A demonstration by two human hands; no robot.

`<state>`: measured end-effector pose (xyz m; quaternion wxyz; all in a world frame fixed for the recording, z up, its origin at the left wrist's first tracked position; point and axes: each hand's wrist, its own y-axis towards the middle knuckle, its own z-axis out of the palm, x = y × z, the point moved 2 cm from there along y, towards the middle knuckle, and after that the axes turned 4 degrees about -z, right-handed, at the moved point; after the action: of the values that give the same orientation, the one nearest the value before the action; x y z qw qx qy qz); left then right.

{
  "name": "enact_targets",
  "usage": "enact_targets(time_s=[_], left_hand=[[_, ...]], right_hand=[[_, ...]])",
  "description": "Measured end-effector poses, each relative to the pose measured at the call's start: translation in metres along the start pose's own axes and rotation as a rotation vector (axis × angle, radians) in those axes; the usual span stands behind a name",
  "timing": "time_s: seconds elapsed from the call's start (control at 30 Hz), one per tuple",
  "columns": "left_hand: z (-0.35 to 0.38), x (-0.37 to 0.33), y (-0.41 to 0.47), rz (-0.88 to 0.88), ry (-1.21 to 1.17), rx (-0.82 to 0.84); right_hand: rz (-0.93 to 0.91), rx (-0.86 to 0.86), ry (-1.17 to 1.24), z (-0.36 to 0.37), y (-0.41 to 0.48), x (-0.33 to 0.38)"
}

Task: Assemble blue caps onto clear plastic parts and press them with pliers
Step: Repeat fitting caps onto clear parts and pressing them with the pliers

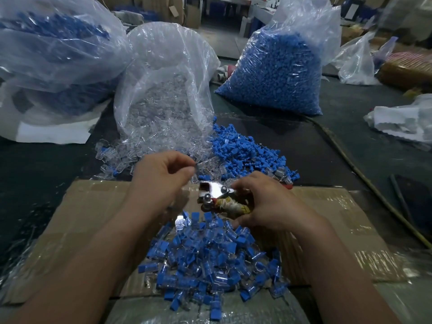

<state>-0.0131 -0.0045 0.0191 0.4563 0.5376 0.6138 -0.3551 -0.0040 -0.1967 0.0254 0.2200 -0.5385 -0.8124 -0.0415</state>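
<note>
My right hand (266, 202) grips the pliers (217, 195) by their tape-wrapped handles, metal jaws pointing left. My left hand (161, 176) hovers just left of the jaws, thumb and fingers pinching a small clear plastic part (194, 177). Loose clear parts (121, 155) spill from an open bag behind my left hand. A heap of loose blue caps (245, 150) lies behind the pliers. In front of my hands a pile of assembled blue-and-clear pieces (210, 258) sits on flattened cardboard (327, 218).
The open bag of clear parts (163, 78) stands at centre back. A full bag of blue caps (278, 66) is at back right, another bag with blue pieces (51, 43) at back left. A cord (364, 181) runs along the right. White plastic bags (402, 120) lie at far right.
</note>
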Motion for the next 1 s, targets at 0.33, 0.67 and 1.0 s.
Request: enact_targets(time_s=[0.33,0.67,1.0], left_hand=[[0.008,0.022,0.019,0.162,0.500,0.065],[0.017,0.032,0.030,0.150,0.747,0.256],[0.016,0.030,0.024,0.174,0.649,0.174]], right_hand=[[0.036,0.016,0.174,-0.006,-0.004,-0.010],[0.060,-0.038,0.149,-0.004,-0.002,-0.013],[0.054,-0.045,0.154,-0.004,-0.002,-0.012]])
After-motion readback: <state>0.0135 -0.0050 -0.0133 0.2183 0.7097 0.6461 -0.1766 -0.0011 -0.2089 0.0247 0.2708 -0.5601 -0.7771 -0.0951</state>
